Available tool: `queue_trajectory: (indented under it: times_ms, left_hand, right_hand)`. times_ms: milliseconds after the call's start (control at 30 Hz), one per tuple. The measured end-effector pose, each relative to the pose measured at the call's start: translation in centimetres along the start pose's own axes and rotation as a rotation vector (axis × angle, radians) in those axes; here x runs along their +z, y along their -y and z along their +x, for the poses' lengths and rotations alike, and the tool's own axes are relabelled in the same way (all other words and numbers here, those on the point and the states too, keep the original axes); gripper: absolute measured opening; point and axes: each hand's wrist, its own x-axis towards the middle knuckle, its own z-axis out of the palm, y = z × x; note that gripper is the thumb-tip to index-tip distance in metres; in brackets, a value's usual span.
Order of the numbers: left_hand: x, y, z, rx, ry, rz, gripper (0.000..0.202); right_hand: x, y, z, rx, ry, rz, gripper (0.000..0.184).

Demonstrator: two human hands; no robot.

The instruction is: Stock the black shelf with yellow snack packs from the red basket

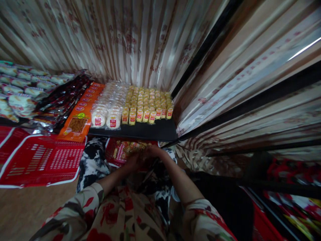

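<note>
Right hand [153,151], left hand [136,161], grips unclear, near yellow packets [130,146], long axes mixed

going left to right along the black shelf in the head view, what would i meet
White printed packets → dark shiny packets → orange packet → clear-wrapped white rounds → small yellow packs

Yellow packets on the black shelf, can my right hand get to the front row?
Probably yes. Your right hand is down at a red basket, below the black shelf, but nothing stands in front of the yellow packets.
</note>
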Motion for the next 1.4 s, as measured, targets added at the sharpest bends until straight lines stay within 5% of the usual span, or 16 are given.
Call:
queue_trajectory:
  times_ms: [300,567,767,1000,1233,1400]
  left_hand:
    - [-2.4,-0.6,-2.1,0.015,-0.089,0.032,0.054]
    - [-4.9,-2.9,-3.7,0.133,-0.155,0.14,0.055]
    - [-5.9,-3.5,-2.9,0.208,-0.192,0.137,0.031]
    - [-6.6,-5.8,-1.3,0.048,-0.175,0.154,0.023]
    - [-6.4,-5.3,-0.6,0.002,-0.277,-0.028,0.021]
    - [-5.8,-4.6,-0.6,-0.214,-0.222,-0.546,0.027]
  right_hand:
    - [-1.2,0.7,-1.1,0.04,0.035,0.346,0.023]
    - [-0.6,1.8,-2.3,0.115,0.07,0.7,0.01]
    - [0.6,2.5,-3.3,0.18,0.16,0.848,0.02]
    - [1.5,2.7,-3.8,0.228,0.259,0.972,0.033]
    - [-0.1,2.0,-4.6,0.185,0.094,1.024,0.048]
    - [-2.1,1.5,-5.5,0.091,0.085,1.028,0.056]
